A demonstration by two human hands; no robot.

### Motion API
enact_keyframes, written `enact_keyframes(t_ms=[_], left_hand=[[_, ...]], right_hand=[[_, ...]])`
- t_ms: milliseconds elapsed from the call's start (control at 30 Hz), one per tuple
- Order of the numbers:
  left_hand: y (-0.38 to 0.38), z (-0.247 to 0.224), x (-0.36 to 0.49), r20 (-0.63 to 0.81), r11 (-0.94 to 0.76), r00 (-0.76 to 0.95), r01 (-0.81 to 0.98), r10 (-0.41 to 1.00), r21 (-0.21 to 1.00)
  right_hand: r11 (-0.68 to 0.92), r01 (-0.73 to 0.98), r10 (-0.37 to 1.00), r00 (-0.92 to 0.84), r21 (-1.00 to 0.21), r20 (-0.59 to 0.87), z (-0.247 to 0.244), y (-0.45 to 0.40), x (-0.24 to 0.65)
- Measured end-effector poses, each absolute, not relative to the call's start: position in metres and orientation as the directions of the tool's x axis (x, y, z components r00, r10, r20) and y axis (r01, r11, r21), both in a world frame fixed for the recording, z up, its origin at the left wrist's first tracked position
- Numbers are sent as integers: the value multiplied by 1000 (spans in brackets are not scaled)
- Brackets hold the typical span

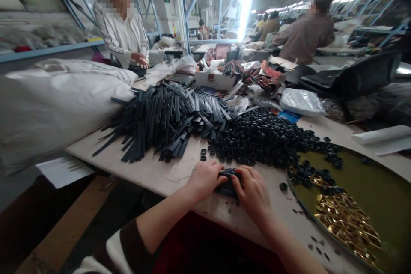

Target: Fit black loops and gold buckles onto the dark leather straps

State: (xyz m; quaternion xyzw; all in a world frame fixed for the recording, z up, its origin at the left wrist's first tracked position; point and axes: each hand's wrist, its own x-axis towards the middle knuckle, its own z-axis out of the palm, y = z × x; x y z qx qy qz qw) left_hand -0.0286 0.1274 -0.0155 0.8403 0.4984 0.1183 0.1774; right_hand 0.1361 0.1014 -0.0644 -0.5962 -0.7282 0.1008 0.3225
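My left hand (208, 177) and my right hand (253, 186) meet at the table's front edge. Between them is a dark strap (228, 189), gripped by the fingers of both; its exact shape is partly covered. Just beyond my hands lies a large heap of small black strap loops (260, 135), a few of them loose near my left fingertips. Further left, a broad pile of flat black strips (163, 115) spreads over the table. A single black loop (283, 187) rests to the right of my right hand.
At right, a round olive tray (362, 175) holds gold metal buckles (348, 222) and black loops. A bulging white sack (64, 102) stands at left. Behind the piles are a white box (215, 80) and plastic bags (302, 102). Two people (123, 30) work further back.
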Motion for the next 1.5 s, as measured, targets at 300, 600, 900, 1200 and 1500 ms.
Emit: enact_keyframes(t_ms=[300,600,900,1200,1500], left_hand=[[205,-11,-102,151,-33,18,994,988,102],[176,9,-116,157,58,-94,975,983,216],[15,12,-89,-378,317,164,308,911,897],[35,-6,-18,-488,522,422,40,764,852],[55,-17,3,-575,661,430,-71,696,747]], right_hand=[[330,785,908,-113,-524,403,-87,113,136],[357,728,880,-51,-586,473,-61,90,147],[-270,-184,959,-138,-945,-247,-32,66,121],[-158,81,982,-91,-984,-165,-44,40,124],[138,985,989,-132,-102,64,-56,93,253]])
